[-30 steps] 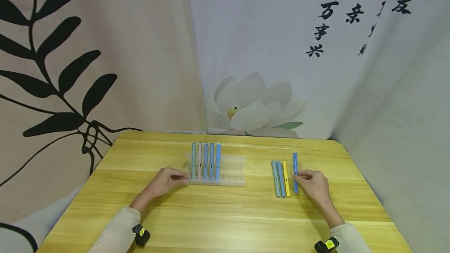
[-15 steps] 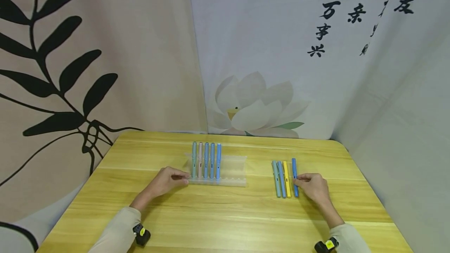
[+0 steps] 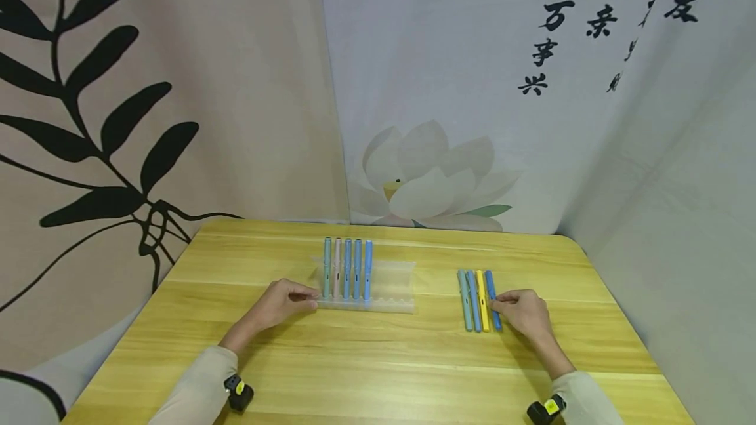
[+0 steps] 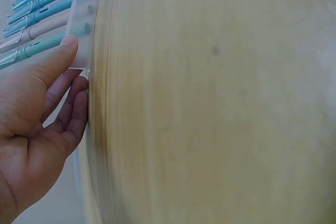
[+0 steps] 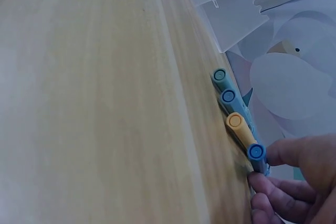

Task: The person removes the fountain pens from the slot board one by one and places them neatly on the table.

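My left hand (image 3: 283, 305) holds the left front corner of a clear plastic pen rack (image 3: 392, 281), thumb on top in the left wrist view. Upright-leaning on the rack are a green pen (image 3: 327, 267), a pink pen (image 3: 337, 269) and three blue pens (image 3: 357, 269). To the right, my right hand (image 3: 524, 313) pinches a dark blue pen (image 5: 256, 153) between thumb and fingers. It lies right beside a yellow pen (image 5: 236, 123). Left of that come a lighter blue pen (image 3: 474, 300) and a green pen (image 3: 464, 300), side by side on the table.
The wooden table (image 3: 366, 366) reaches back to a printed curtain (image 3: 443, 84). The right part of the rack shows notches with no pens in them. A small black camera (image 3: 239, 393) sits on each wrist.
My right hand has brought the dark blue pen left and toward me, from apart to alongside the yellow pen. The left hand stays at the rack's corner.
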{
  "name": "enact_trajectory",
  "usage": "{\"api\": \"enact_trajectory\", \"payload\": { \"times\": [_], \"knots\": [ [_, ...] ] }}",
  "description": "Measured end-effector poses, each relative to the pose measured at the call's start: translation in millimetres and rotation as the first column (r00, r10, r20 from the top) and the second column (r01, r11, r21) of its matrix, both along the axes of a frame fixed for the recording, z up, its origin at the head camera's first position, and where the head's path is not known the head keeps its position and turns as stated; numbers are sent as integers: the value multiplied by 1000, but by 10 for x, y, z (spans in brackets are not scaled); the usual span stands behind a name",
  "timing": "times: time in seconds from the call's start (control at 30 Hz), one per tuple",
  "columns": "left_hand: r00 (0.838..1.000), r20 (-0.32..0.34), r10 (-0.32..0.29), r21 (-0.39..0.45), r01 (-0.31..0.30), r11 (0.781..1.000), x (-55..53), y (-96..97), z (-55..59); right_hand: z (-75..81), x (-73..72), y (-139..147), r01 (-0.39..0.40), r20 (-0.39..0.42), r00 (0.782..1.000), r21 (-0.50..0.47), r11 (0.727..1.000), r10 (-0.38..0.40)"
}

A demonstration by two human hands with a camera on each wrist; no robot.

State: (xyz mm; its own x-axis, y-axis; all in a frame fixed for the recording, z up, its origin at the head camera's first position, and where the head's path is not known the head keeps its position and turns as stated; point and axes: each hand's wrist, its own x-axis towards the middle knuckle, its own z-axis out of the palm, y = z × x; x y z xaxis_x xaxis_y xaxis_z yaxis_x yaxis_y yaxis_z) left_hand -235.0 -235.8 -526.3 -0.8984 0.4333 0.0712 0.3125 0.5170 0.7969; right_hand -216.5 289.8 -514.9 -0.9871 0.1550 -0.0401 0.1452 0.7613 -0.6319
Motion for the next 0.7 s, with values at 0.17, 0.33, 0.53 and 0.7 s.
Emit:
{"api": "enact_trajectory", "payload": {
  "times": [0.17, 0.33, 0.53, 0.7],
  "knots": [
    [1000, -8, 6, -6, -6, 1000, -5, 3, 2, 20, 2, -5, -5, -1, 1000, -8, 1000, 5],
    [1000, -13, 6, -8, -6, 1000, -8, 7, 7, 91, 25, -10, -26, -26, 999, -15, 1000, 26],
    [1000, -18, 4, -10, -4, 1000, -8, 4, 11, 246, 26, -65, -76, -107, 992, -37, 996, 72],
    [1000, -11, 4, -3, -4, 1000, 7, 8, 26, 358, -27, -162, -136, -167, 978, -52, 989, 125]
  ]
}}
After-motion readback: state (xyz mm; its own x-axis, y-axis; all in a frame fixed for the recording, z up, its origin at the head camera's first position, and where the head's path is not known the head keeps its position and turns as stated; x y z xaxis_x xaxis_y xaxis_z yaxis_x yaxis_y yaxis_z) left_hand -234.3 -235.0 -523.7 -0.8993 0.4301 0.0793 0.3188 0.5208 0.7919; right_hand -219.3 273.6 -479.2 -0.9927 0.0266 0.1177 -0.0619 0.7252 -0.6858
